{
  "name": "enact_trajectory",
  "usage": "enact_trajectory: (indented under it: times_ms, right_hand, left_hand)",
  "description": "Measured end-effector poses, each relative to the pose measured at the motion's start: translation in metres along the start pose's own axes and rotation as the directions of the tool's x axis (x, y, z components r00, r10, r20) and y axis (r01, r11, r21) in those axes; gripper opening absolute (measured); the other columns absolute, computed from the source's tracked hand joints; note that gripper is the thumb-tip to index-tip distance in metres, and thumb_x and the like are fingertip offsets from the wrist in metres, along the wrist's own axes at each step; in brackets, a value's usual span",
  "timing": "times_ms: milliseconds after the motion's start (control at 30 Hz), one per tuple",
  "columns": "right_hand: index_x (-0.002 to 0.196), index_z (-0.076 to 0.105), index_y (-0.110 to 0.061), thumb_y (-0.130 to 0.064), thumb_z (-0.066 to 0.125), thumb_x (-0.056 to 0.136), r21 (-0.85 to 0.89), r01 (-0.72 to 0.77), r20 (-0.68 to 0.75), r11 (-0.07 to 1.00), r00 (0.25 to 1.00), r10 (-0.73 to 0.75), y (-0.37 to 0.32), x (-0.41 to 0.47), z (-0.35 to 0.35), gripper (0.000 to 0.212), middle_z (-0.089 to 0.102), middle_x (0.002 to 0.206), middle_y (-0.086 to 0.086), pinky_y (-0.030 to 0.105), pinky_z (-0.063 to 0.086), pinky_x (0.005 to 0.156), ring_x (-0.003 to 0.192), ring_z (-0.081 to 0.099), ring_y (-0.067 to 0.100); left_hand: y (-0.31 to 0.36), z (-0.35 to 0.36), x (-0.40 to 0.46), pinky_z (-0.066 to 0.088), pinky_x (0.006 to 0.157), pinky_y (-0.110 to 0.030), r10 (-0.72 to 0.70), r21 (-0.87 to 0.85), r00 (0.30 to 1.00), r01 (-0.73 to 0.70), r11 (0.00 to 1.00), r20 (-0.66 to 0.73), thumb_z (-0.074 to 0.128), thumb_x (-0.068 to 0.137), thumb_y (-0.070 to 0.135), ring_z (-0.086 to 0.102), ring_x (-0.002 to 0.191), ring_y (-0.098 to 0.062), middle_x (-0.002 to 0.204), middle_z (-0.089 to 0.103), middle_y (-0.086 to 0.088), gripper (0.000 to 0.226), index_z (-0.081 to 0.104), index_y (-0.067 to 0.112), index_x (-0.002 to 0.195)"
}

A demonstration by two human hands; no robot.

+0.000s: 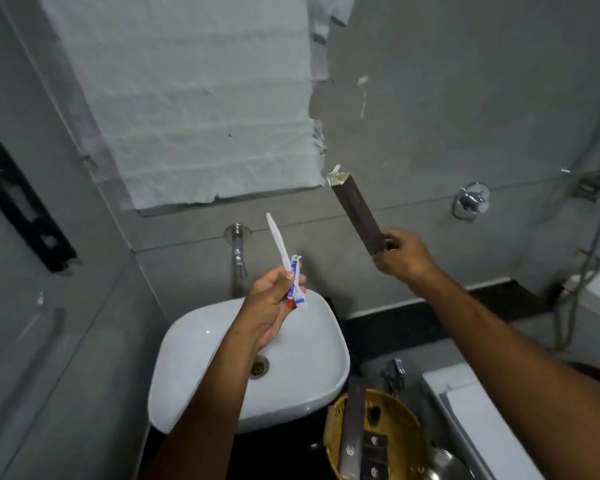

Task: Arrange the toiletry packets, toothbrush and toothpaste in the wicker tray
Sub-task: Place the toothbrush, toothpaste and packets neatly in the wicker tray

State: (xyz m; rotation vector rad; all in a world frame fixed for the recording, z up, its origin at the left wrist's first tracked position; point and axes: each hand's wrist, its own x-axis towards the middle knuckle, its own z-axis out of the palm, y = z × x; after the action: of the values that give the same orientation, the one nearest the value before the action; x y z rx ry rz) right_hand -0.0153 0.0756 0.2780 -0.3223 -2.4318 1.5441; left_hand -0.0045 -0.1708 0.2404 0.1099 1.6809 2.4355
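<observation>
Closed in a tight grip, the left hand (272,299) is held above the basin with a white toothbrush (277,242) and a small white, blue and red toothpaste tube (296,285) pinched together between thumb and fingers; the toothbrush is pointed up and away from the grip, while the tube lies alongside it, its lower end showing below the thumb. A closed grip is also seen at the right hand (404,259), where the lower end of a long dark brown carton (357,213) is clamped between thumb and fingers; the carton is tilted up and to the left of that grip, and its torn-open white top flap is seen at the far end. Directly beneath the left grip a white wash basin (302,344) with a metal drain is set, and a chrome tap (238,258) is fixed to the grey wall just beyond it. Below and nearer than the right grip, on the dark surface (395,327) beside the basin, a round wicker tray (404,420) is placed; a long brown packet (352,434) and smaller dark packets (373,455) lie inside it. Above both grips the wall is covered by crumpled white paper (194,98), and a chrome wall valve (470,200) is mounted to the right of the right grip. A black holder (25,206) is fixed to the wall far to the left.
</observation>
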Motion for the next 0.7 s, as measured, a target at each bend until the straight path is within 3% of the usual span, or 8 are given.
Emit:
enact_trajectory:
  times_ms: [133, 200, 300, 400, 500, 600, 667, 700]
  right_hand:
    - [0.105, 0.067, -0.019, 0.011, 0.069, 0.082, 0.190, -0.114, 0.078, 0.975, 0.992, 0.101, 0.077, -0.030, -0.016, 0.038, 0.069, 0.098, 0.010, 0.058, 0.058, 0.088, 0.091, 0.067, 0.032]
    - [0.113, 0.067, -0.017, 0.009, 0.072, 0.081, 0.171, -0.148, 0.050, 0.974, 0.989, 0.141, 0.115, -0.040, -0.038, 0.042, 0.070, 0.099, 0.007, 0.052, 0.060, 0.087, 0.094, 0.068, 0.028]
    - [0.108, 0.067, -0.017, 0.012, 0.072, 0.080, 0.175, -0.222, 0.001, 0.959, 0.974, 0.225, 0.176, -0.052, -0.076, 0.040, 0.069, 0.090, -0.001, 0.046, 0.061, 0.083, 0.086, 0.067, 0.021]
    - [0.105, 0.067, -0.018, 0.011, 0.073, 0.080, 0.129, -0.363, -0.018, 0.923, 0.929, 0.368, 0.252, -0.069, -0.111, 0.039, 0.069, 0.092, 0.005, 0.044, 0.062, 0.078, 0.086, 0.067, 0.028]
    - [0.103, 0.069, -0.016, 0.008, 0.073, 0.080, 0.073, -0.508, -0.031, 0.858, 0.859, 0.511, 0.335, -0.093, -0.131, 0.034, 0.070, 0.093, 0.011, 0.042, 0.063, 0.076, 0.085, 0.070, 0.034]
    - [0.098, 0.070, -0.019, 0.003, 0.075, 0.079, -0.019, -0.641, -0.026, 0.767, 0.768, 0.641, 0.418, -0.122, -0.132, 0.029, 0.073, 0.096, 0.013, 0.049, 0.062, 0.082, 0.088, 0.072, 0.037]
    - [0.095, 0.072, -0.022, -0.002, 0.076, 0.077, -0.103, -0.711, -0.004, 0.695, 0.699, 0.715, 0.466, -0.145, -0.123, 0.027, 0.076, 0.095, 0.009, 0.046, 0.061, 0.085, 0.087, 0.073, 0.032]
    - [0.095, 0.074, -0.021, -0.005, 0.076, 0.076, -0.163, -0.738, 0.007, 0.655, 0.663, 0.748, 0.491, -0.156, -0.117, 0.025, 0.078, 0.095, 0.009, 0.042, 0.061, 0.085, 0.087, 0.074, 0.030]
  left_hand:
    - [-0.056, 0.051, -0.001, 0.055, 0.079, -0.036, -0.017, 0.255, 1.000, 0.013, 0.967, 0.013, 0.053, 0.095, 0.009, 0.066, 0.076, -0.021, 0.088, 0.070, -0.014, 0.015, 0.068, 0.007, 0.094]
    - [-0.091, 0.085, -0.007, 0.055, 0.071, -0.036, -0.028, 0.348, 0.999, 0.020, 0.937, 0.019, 0.055, 0.091, 0.007, 0.066, 0.065, -0.022, 0.074, 0.070, -0.014, 0.016, 0.069, 0.008, 0.083]
    - [-0.149, 0.136, -0.013, 0.054, 0.063, -0.039, -0.065, 0.467, 0.998, 0.058, 0.882, -0.001, 0.057, 0.086, 0.008, 0.062, 0.058, -0.021, 0.067, 0.067, -0.023, 0.015, 0.065, 0.000, 0.076]
    - [-0.219, 0.186, -0.022, 0.053, 0.062, -0.034, -0.153, 0.545, 0.988, 0.135, 0.828, -0.013, 0.055, 0.089, 0.011, 0.064, 0.060, -0.022, 0.071, 0.068, -0.023, 0.017, 0.061, 0.005, 0.074]
    - [-0.301, 0.219, -0.042, 0.045, 0.052, -0.013, -0.183, 0.603, 0.982, 0.175, 0.778, -0.049, 0.054, 0.093, 0.018, 0.062, 0.056, -0.004, 0.062, 0.061, 0.000, 0.025, 0.053, 0.021, 0.068]
    - [-0.386, 0.234, -0.064, 0.056, 0.057, -0.033, -0.309, 0.619, 0.941, 0.327, 0.714, -0.140, 0.053, 0.092, 0.019, 0.068, 0.069, -0.026, 0.076, 0.066, -0.011, 0.017, 0.058, 0.018, 0.076]
    - [-0.437, 0.227, -0.073, 0.058, 0.067, -0.048, -0.356, 0.615, 0.911, 0.406, 0.676, -0.209, 0.052, 0.091, 0.012, 0.067, 0.077, -0.038, 0.086, 0.068, -0.023, 0.014, 0.064, 0.006, 0.086]
    - [-0.462, 0.221, -0.077, 0.058, 0.069, -0.047, -0.380, 0.621, 0.895, 0.438, 0.650, -0.234, 0.052, 0.090, 0.010, 0.067, 0.078, -0.039, 0.086, 0.068, -0.024, 0.014, 0.065, 0.004, 0.088]
